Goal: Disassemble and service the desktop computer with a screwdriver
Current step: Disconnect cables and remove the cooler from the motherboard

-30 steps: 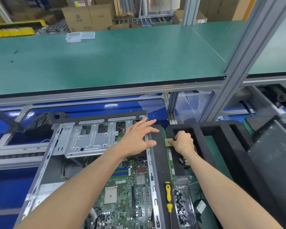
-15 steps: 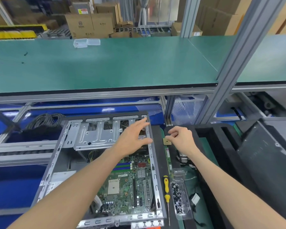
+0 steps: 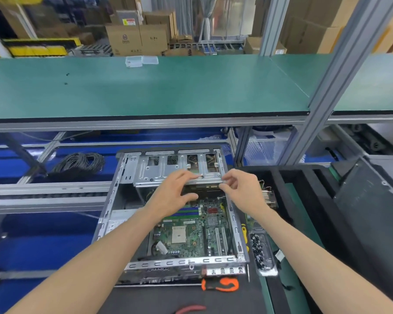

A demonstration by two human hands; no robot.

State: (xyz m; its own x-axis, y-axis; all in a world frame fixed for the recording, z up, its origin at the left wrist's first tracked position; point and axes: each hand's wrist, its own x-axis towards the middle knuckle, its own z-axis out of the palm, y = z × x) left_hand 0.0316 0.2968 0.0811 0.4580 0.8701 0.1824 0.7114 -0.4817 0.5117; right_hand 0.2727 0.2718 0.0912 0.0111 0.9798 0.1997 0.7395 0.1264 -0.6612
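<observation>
The right hand (image 3: 241, 191) has left the foam tray at right and joined the left hand (image 3: 177, 191) at the near edge of the drive cage (image 3: 168, 171), far end of the open computer chassis (image 3: 233, 214). Both hands' fingers are loosely spread, holding nothing. Cage removal appears next. The screwdriver (image 3: 244, 234) lies just right of the chassis.
</observation>
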